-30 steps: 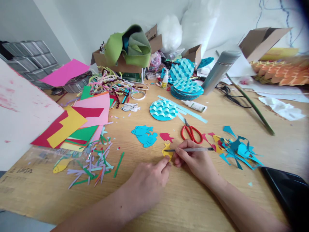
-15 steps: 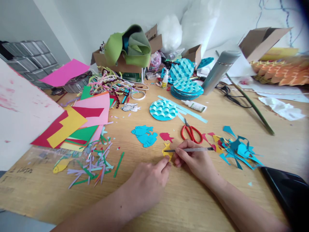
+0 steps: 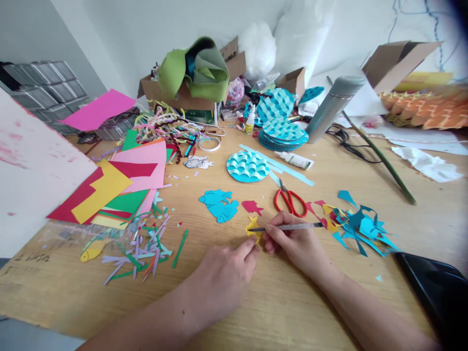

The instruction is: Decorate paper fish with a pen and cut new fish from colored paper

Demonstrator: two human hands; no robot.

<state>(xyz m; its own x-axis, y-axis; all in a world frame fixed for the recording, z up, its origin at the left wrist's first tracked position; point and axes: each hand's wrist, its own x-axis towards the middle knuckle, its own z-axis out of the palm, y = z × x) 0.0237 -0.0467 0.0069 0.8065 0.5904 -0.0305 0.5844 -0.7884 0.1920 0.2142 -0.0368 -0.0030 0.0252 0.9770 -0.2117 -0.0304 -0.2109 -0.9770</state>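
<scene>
A small yellow paper fish (image 3: 253, 225) lies on the table with its tail pointing away from me. The fingertips of my left hand (image 3: 232, 270) press its near end down, the fingers bent and held together. In a writing grip, my right hand (image 3: 292, 243) is closed around a slim, clear-barrelled pen (image 3: 302, 226). The pen's dark tip is on or just over the fish. Beyond it lies a red paper fish (image 3: 252, 207). Two blue paper fish (image 3: 221, 207) with drawn lines rest to the left, and red-handled scissors (image 3: 290, 201) sit just past my right hand.
Blue and red paper scraps (image 3: 361, 226) lie right, near a black device (image 3: 435, 287). Paper strips (image 3: 146, 253) and coloured sheets (image 3: 135, 168) spread left. A woven blue disc (image 3: 247, 166), a glue bottle (image 3: 297, 160) and a grey flask (image 3: 332, 107) stand or lie farther back.
The pen tip has shifted very slightly over the yellow paper fish. Both hands are otherwise in the same place.
</scene>
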